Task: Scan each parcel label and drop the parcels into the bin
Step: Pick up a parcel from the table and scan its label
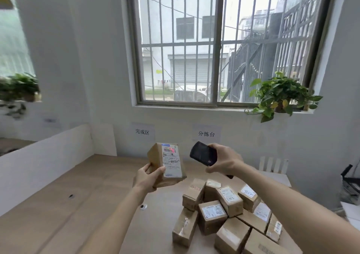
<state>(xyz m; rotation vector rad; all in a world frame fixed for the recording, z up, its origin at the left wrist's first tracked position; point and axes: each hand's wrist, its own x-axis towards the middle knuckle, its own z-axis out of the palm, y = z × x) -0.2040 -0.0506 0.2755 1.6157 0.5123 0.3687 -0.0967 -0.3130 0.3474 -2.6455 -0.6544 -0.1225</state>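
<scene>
Your left hand (149,177) is gripping a parcel (165,164) above the tabletop's (58,211) middle while your right hand (224,161) is clutching the scanner (203,153), whose red beam is grazing the label's (172,159) barcode, so any wobble risks a misread.

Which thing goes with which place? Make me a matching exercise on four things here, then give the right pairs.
Things:
1. raised parcel
2. scanner
3. potted plant
4. parcel pile

Places:
A. on the windowsill
B. gripped in the left hand
C. lying on the wooden table
D. gripped in the right hand

Pairs: 1-B, 2-D, 3-A, 4-C
</scene>
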